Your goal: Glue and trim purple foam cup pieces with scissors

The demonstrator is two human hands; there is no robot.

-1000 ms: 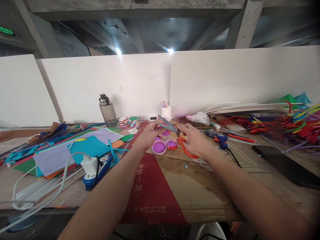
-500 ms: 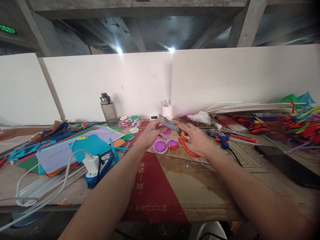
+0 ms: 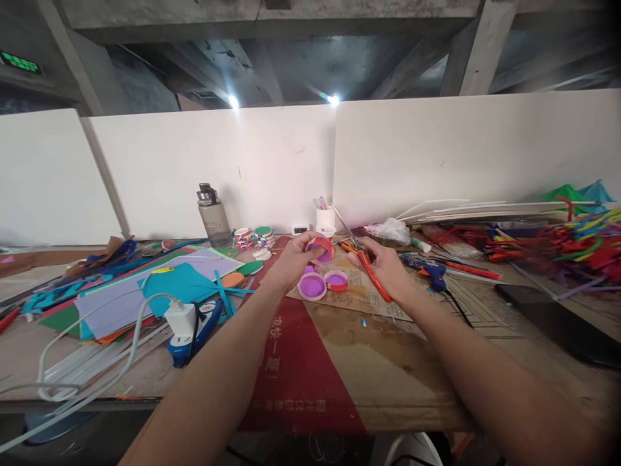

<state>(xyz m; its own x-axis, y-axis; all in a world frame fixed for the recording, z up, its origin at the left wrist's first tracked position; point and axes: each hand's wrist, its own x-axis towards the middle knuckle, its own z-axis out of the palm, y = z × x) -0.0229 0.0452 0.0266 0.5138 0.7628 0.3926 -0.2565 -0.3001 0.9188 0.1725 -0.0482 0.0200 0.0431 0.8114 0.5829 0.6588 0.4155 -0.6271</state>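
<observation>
My left hand (image 3: 292, 262) is closed on a small round piece (image 3: 320, 250) with a pink-red rim and a purple inside, held just above the table. My right hand (image 3: 381, 262) grips orange-handled scissors (image 3: 371, 275), their blades pointing up and away, apart from the round piece. Below my hands lie a purple disc with a pale rim (image 3: 312, 286) and a shallow purple-lined ring with a red side (image 3: 336, 280). Part of another purple piece shows beside my left fingers. A printed cardboard sheet (image 3: 359, 294) lies under these pieces.
At left lie coloured paper sheets (image 3: 121, 298), a blue power strip (image 3: 204, 323) and white cables. A bottle (image 3: 213, 217) and stacked coloured discs (image 3: 263, 236) stand at the back. Rightward are a blue glue gun (image 3: 431, 272), a dark flat device (image 3: 557, 323) and colourful pipe cleaners (image 3: 572, 239).
The scissors have swung away from my left hand, their blades now pointing more upward. The round piece in my left hand is now more fully exposed.
</observation>
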